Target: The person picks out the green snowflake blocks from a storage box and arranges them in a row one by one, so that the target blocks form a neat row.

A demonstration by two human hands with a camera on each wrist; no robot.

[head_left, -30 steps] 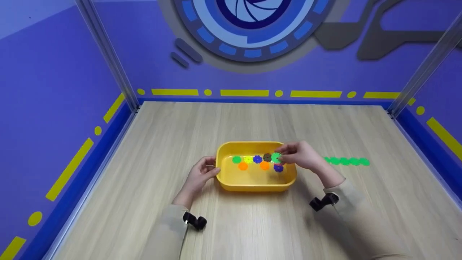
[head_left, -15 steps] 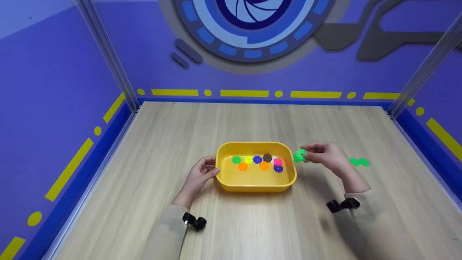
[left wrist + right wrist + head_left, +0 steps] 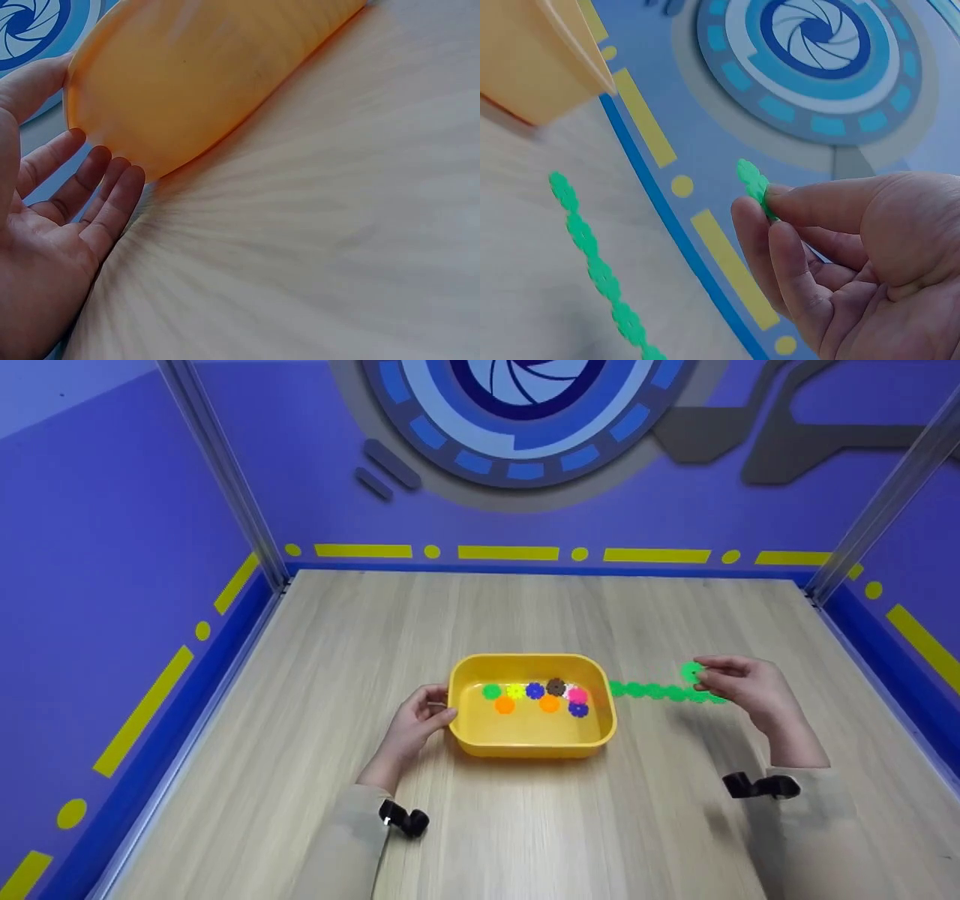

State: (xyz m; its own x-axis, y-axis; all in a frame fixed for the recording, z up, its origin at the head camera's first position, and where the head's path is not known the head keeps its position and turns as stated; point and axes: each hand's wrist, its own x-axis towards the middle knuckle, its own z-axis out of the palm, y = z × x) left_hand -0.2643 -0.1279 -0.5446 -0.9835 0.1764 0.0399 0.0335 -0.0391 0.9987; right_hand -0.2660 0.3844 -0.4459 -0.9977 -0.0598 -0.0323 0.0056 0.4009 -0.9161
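In the head view my left hand point(image 3: 411, 724) holds the left end of a yellow plastic tub point(image 3: 532, 751), thumb at the rim and fingertips against the outer wall point(image 3: 172, 82). Between thumb and fingertips, my right hand point(image 3: 754, 694) pinches a green notched plastic disc point(image 3: 691, 672), raised above the table. Below it lies a straight row of green discs point(image 3: 645, 690), running from the tub's right side to under the hand. The right wrist view shows these row discs point(image 3: 604, 277) end to end; whether they interlock I cannot tell.
Loose discs lie inside the tub: a brown disc point(image 3: 556, 687), a pink disc point(image 3: 577, 696), a yellow disc point(image 3: 516, 691), a green disc point(image 3: 491, 691) and several blue and orange ones. Purple panels point(image 3: 495, 525) enclose the wooden table point(image 3: 525, 615) at the back and sides.
My right hand has moved rightward from over the tub, with the green disc, to above the row's right part. More of the row now shows beside the tub. The left hand stays put.
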